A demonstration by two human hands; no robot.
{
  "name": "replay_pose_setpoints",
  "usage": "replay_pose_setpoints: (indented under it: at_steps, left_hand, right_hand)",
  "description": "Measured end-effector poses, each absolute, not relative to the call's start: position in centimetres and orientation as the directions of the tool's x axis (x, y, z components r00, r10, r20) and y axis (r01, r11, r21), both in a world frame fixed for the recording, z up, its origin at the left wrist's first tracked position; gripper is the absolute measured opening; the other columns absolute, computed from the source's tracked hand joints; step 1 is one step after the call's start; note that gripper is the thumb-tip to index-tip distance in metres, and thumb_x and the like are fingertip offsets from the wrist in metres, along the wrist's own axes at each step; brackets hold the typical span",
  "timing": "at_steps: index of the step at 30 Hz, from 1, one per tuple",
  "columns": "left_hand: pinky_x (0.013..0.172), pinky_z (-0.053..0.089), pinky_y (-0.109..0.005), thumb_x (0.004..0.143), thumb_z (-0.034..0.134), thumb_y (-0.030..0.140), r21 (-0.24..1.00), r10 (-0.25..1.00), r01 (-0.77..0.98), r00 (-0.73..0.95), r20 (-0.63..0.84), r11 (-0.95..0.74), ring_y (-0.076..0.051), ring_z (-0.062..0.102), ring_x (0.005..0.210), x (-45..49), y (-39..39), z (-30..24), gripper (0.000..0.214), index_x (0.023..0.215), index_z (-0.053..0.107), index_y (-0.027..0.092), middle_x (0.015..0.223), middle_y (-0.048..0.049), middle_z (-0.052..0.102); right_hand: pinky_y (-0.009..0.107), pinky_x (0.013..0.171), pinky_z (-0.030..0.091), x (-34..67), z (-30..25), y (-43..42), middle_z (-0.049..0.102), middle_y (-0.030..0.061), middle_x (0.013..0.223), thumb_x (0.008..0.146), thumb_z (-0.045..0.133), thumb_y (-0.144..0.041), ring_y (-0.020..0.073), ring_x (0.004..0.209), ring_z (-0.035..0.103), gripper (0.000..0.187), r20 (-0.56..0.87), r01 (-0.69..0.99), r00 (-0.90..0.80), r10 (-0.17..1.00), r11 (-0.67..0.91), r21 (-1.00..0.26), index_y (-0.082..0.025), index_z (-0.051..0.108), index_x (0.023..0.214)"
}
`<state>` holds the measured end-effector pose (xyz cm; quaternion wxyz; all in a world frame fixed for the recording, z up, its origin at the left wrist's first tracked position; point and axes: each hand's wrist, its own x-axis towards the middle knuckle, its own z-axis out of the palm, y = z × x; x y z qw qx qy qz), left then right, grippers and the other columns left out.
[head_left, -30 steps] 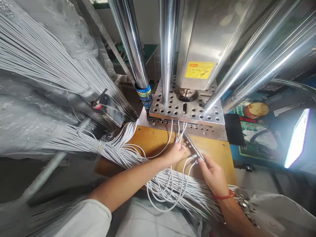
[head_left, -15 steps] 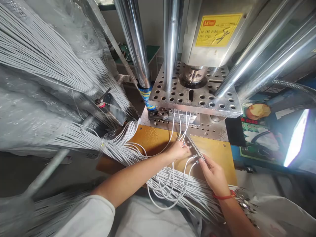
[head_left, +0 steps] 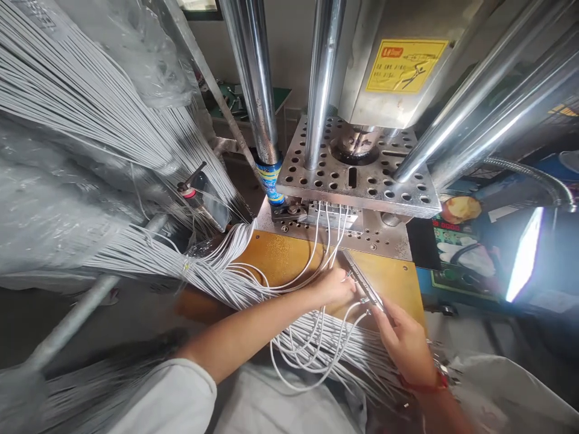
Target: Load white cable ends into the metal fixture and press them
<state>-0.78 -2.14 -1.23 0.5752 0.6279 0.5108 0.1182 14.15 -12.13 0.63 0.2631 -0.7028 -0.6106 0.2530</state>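
A slim metal mould strip point(head_left: 360, 279) slants above the tan board point(head_left: 289, 256). My right hand point(head_left: 404, 337) grips its lower end between thumb and fingers. Close to the strip's left side, my left hand point(head_left: 335, 286) is closed in a pinch around the metal end of a white cable; the fingertips partly hide it. Two looped white cables point(head_left: 337, 343) have their metal ends at the strip's lower part, near my right thumb. A thick bundle of white cables point(head_left: 226, 280) runs across the board beneath my left forearm.
Ahead stands a press with a perforated steel plate point(head_left: 335, 181) and tall chrome columns. Several cables come out of a metal mould point(head_left: 335, 217) beneath that plate. A blue can point(head_left: 272, 184) surrounds the left column's foot. To the right are a control panel point(head_left: 446, 235) and a bright lamp point(head_left: 525, 256).
My right hand and the strip have shifted slightly right and down, and the strip is turned more on edge. My left hand has moved a little down and right beside it.
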Motion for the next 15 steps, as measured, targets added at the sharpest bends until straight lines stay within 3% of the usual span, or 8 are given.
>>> replay_pose_setpoints:
  at_steps: [5,10,15]
  left_hand:
    - [0.062,0.038,-0.027,0.084,0.034,0.035,0.777,0.913,0.623,0.363,-0.188,-0.088,-0.014,0.050,0.065,-2.1,-2.0,-0.4,0.027,0.080,0.052,0.016,0.070,-0.0043,0.056]
    - [0.059,0.038,-0.024,0.083,0.033,0.025,0.770,0.867,0.636,0.409,-0.284,-0.048,-0.012,0.050,0.061,-1.6,-1.8,-0.9,0.027,0.073,0.056,0.015,0.067,-0.0032,0.057]
    - [0.061,0.039,-0.022,0.076,0.040,0.026,0.785,0.808,0.619,0.481,-0.340,-0.038,-0.011,0.053,0.062,-0.5,-1.0,-2.4,0.026,0.065,0.061,0.016,0.068,-0.0011,0.061]
  right_hand:
    - [0.021,0.053,0.047,15.5,0.9,-12.7,0.062,0.0066,0.102,0.078,0.044,-0.048,0.0121,0.058,0.056,0.048,-0.229,0.609,0.248,0.941,-0.335,-0.719,-0.015,0.057,0.110]
    - [0.020,0.047,0.043,15.5,0.2,-12.8,0.062,0.0060,0.098,0.075,0.045,-0.050,0.0092,0.050,0.050,0.052,-0.270,0.568,0.287,0.919,-0.391,-0.725,-0.013,0.057,0.110]
    - [0.019,0.035,0.030,15.4,-0.4,-13.0,0.063,0.0035,0.075,0.075,0.046,-0.049,0.0053,0.037,0.035,0.055,-0.303,0.524,0.282,0.910,-0.411,-0.746,-0.010,0.055,0.112]
